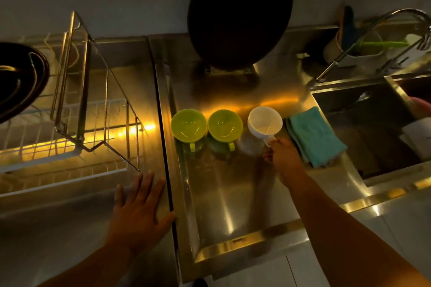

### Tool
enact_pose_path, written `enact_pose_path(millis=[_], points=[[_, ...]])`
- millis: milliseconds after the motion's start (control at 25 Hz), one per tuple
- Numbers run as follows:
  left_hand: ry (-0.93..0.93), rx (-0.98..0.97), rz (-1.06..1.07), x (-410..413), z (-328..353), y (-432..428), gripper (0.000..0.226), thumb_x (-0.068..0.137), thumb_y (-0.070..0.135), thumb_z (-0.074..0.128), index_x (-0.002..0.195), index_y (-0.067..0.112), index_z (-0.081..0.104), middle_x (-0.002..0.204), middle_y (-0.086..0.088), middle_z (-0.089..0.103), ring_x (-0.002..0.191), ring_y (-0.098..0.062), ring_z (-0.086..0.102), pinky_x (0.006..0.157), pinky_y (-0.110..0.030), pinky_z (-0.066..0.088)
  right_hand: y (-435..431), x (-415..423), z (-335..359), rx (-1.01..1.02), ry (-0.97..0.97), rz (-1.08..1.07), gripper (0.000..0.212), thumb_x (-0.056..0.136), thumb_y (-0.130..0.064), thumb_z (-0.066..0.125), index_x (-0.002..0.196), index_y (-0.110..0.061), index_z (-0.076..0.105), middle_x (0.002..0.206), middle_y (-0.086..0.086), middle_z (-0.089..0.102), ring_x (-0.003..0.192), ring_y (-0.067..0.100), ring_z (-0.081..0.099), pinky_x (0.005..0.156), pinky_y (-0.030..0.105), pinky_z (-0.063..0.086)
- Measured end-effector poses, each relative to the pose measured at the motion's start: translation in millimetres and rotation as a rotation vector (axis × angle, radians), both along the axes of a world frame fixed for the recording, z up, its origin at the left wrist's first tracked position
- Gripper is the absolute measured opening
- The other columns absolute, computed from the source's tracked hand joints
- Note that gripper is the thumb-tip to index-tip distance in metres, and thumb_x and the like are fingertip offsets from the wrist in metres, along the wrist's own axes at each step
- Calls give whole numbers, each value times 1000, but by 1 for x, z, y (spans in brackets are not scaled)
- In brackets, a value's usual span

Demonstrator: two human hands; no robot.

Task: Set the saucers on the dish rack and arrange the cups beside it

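Two green cups stand upright side by side on the steel counter, handles toward me. Right of them is a white cup, slightly tilted, with my right hand pinching its handle. My left hand lies flat, fingers spread, on the counter near the front corner of the wire dish rack. The rack stands at the left, apart from the cups. No saucers are recognisable in the dim light.
A folded teal cloth lies right of the white cup. A large dark pan leans against the back wall. A dark bowl sits in the rack's left end. The sink and faucet are at the right.
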State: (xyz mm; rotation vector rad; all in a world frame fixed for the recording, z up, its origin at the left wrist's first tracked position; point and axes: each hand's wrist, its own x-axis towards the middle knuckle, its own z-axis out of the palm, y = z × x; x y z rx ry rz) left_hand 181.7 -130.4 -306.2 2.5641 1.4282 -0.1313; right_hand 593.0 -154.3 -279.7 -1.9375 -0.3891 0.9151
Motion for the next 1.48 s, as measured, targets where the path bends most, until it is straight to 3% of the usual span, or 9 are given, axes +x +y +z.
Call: enact_pose_path(millis=[320, 720, 1040, 1240, 1360, 1480], points=[[-7, -12, -1, 0, -1, 0, 70, 96, 63, 27, 158, 31, 17, 168, -4, 8, 155, -25, -2, 119, -66, 8, 11, 4, -13, -43, -1, 4, 18, 95, -37, 56, 90, -23, 66, 82, 12, 70, 71, 21, 66, 67, 37, 54], [17, -9, -10, -3, -6, 0, 72, 97, 64, 26, 159, 34, 7, 169, -3, 2, 155, -25, -6, 120, -65, 6, 11, 6, -14, -78, -24, 34, 19, 98, -38, 53, 91, -23, 63, 82, 12, 70, 72, 22, 66, 67, 37, 53], [-1, -18, -12, -2, -4, -2, 72, 96, 64, 27, 159, 33, 10, 169, -3, 3, 155, -25, -5, 120, -64, 3, 8, 2, -12, -102, -15, 38, 19, 100, -33, 52, 92, -19, 62, 79, 12, 68, 69, 21, 63, 65, 36, 52], [7, -30, -2, -1, 0, 1, 72, 96, 65, 22, 159, 33, 7, 169, -3, -1, 154, -25, -9, 121, -63, 0, 10, -2, -9, -159, -104, 90, 22, 101, -37, 47, 88, -23, 57, 81, 11, 66, 67, 20, 60, 63, 38, 50], [-32, -12, -12, -2, 1, -2, 72, 96, 64, 25, 159, 33, 8, 169, -3, 0, 155, -25, -7, 121, -63, 0, 14, -8, 3, -186, -88, 86, 25, 101, -40, 47, 98, -18, 59, 85, 11, 66, 68, 20, 60, 62, 36, 50], [-49, 22, -19, -3, -4, -1, 71, 97, 64, 25, 159, 34, 9, 169, -2, 2, 155, -24, -6, 121, -62, -2, 10, -21, 13, -236, -148, 2, 33, 97, -40, 52, 105, -10, 62, 90, 13, 66, 74, 27, 62, 70, 43, 55]])
